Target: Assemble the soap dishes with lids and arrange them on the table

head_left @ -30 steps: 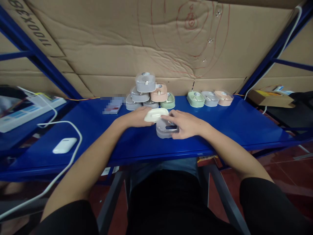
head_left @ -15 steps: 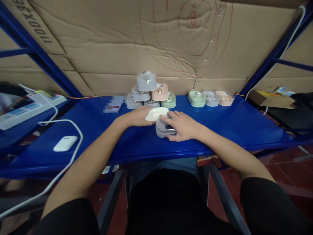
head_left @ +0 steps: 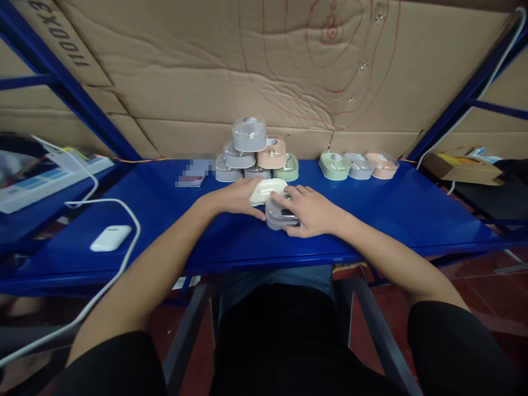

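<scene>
My left hand (head_left: 241,197) is around the left end of a cream-coloured shallow plastic tray (head_left: 266,191). Its fingers go behind the tray, and the thumb reaches down beside a small grey box (head_left: 274,220) with a clear domed lid. The tray is tilted, its hollow side towards me, directly behind the box. My right hand (head_left: 309,212) grips the box from the right, with fingers over the lid and the thumb low on the near side. The box rests on the blue table (head_left: 231,242).
Behind my hands stands a stack of similar lidded boxes (head_left: 249,137) in grey, peach and green. Green, grey and peach boxes (head_left: 358,166) form a row at the right. A phone (head_left: 193,179), a white earbud case (head_left: 110,238) and a white cable (head_left: 132,236) lie leftward.
The cream tray has tipped up, showing more of its hollow side. My left thumb now shows, stretched towards the grey box. My right hand keeps its grip, and the view has shifted slightly.
</scene>
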`<state>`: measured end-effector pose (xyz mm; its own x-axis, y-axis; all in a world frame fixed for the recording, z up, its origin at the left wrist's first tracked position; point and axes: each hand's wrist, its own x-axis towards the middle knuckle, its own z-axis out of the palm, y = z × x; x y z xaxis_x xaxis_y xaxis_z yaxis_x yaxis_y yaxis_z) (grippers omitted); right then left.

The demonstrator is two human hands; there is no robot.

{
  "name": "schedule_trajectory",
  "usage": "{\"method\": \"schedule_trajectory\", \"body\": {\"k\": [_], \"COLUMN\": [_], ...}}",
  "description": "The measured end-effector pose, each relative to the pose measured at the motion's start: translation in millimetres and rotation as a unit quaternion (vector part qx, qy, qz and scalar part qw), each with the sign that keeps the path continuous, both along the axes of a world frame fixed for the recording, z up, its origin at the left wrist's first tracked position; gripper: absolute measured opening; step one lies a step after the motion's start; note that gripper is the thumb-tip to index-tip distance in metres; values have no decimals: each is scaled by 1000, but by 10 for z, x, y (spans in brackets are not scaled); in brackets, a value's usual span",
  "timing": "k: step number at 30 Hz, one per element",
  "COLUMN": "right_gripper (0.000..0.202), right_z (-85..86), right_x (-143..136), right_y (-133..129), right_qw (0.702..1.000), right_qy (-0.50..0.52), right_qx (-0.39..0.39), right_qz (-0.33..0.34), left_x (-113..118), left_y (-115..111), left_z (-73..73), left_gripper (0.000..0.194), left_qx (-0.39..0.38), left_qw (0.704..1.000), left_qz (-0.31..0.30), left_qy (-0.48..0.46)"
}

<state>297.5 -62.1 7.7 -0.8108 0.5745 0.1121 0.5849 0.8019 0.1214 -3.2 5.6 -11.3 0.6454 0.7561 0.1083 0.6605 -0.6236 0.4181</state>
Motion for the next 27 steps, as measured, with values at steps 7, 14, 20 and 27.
{"method": "schedule_trajectory", "body": {"k": [7, 14, 20, 27], "right_gripper": [98, 99, 100, 97], "right_z": [-58, -24, 23, 19], "right_x": [-16, -64, -49, -25], "right_y": [23, -34, -47, 2], "right_qw": [1000, 999, 1000, 1000], "right_qy": [5, -17, -13, 8], "right_qx": [21, 25, 18, -8], "right_qz": [5, -10, -14, -16], "left_x": [-20, -24, 10, 42], "left_y": [30, 25, -16, -39], "left_z": [-57, -84, -38, -18], "left_gripper": [122, 119, 113, 107], "left_qx": [4, 26, 23, 7], "left_qw": [1000, 999, 1000, 1000], "left_qz": [23, 21, 3, 8], "left_qy": [1, 5, 9, 6]}}
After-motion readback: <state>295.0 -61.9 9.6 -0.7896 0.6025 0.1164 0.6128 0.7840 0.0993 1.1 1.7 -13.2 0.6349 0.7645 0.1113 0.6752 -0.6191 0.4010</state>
